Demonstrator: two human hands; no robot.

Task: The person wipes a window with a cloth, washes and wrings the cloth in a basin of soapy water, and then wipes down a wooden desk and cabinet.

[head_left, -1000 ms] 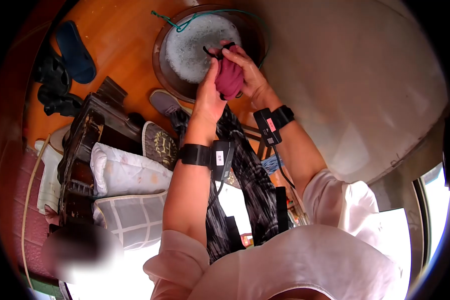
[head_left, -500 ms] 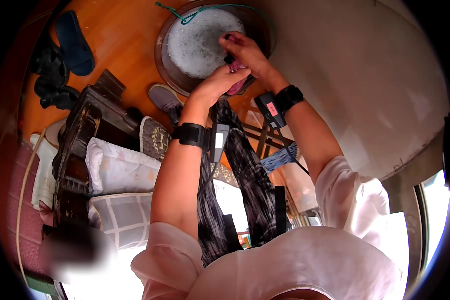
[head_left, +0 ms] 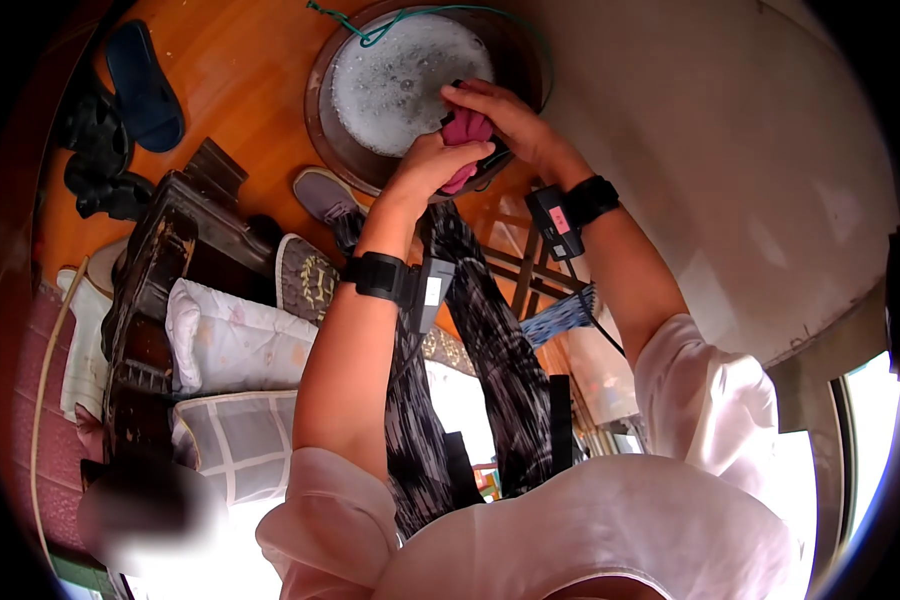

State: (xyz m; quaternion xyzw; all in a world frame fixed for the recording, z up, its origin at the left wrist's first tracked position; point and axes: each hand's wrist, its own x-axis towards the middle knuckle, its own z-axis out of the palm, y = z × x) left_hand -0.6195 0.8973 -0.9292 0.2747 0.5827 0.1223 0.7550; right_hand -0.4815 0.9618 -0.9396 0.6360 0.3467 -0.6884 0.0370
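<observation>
Cloth (head_left: 465, 127), dark pink with black parts: one, bunched, is sitting between two bare hands near the basin's rim, between four and five o'clock from the basin's centre.

Left hand (head_left: 432, 165): is gripping the cloth from its seven-o'clock side, thumb stretched across it, the other fingers mostly hidden.

Right hand (head_left: 500, 112): is closing over the cloth from two o'clock, fingers reaching across its upper end; the thumb is not showing clearly.

Basin (head_left: 316, 110), brown, round: is standing at twelve o'clock of the head view and is holding sudsy water (head_left: 395, 85), pale and bubbly. Green cord (head_left: 374, 37): is looping over the rim from eleven round to three o'clock.

Wrist boxes, two, dark: one (head_left: 432, 290) with a white label is riding on the left wrist, one (head_left: 553, 222) with a pink label on the right.

Grey shoe (head_left: 322, 195): is resting just outside the basin at half past seven.

Blue slipper (head_left: 145, 88): is lying on the orange floor (head_left: 245, 85) at ten o'clock of the view, black footwear (head_left: 105, 155) sitting just below it.

White cushion (head_left: 235, 340): is lying at nine o'clock; checked cushion (head_left: 240, 440), grey, at eight.
</observation>
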